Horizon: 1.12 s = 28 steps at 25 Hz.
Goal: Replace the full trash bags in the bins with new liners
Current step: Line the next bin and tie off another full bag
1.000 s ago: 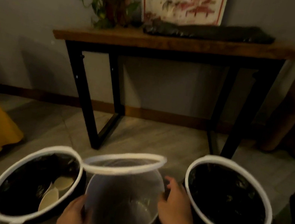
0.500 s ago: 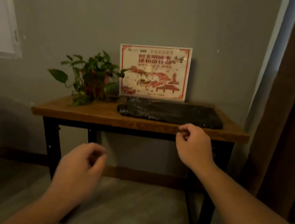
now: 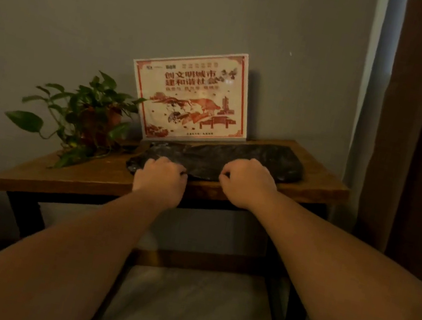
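Both arms stretched straight out, left hand (image 3: 160, 179) and right hand (image 3: 246, 183) knuckles-up, fingers curled at the near edge of the black liner stack (image 3: 261, 156). Can't tell if they're actually pinching it. The stack lies flat on the wooden table (image 3: 74, 176) near its front edge, with the sign (image 3: 191, 97) just behind, the plant (image 3: 88, 115) off left and bare tabletop front-left.

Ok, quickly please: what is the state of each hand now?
Left hand: fingers curled, gripping the near edge of the black liner stack.
Right hand: fingers curled, pinching the same stack's near edge.

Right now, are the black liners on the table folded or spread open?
Folded: the black liners lie as one flat, compact strip along the table top.
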### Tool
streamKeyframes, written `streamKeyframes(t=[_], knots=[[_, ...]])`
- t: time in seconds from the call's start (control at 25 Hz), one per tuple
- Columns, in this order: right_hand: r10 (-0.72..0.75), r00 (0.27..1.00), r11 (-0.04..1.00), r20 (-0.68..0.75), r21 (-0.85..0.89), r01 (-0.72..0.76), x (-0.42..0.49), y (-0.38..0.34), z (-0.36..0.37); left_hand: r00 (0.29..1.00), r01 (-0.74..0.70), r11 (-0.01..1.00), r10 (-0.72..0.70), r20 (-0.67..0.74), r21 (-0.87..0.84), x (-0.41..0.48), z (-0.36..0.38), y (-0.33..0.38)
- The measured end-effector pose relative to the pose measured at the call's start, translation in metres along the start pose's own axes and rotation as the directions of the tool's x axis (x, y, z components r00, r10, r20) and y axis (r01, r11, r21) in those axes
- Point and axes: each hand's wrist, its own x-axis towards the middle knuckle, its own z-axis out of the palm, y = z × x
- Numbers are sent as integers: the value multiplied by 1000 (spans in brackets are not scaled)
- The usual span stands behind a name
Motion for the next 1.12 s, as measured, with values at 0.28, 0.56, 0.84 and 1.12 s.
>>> streamKeyframes(t=[0.28,0.56,0.84,1.12], knots=[[-59,973,993,-223,-113,34,-9,-14,6,964,20,984,-66,-257,-178,2,17,16],[-317,668,936,-673,-106,337,-106,-48,4,849,-120,922,-96,-520,-367,-118,7,-12],[-429,549,883,-718,-204,423,-182,-93,-4,877,-206,845,-65,-477,-494,-212,-33,-69],[659,649,639,-379,738,-219,-270,-77,71,904,-84,743,-223,-364,-664,-263,-45,-100]])
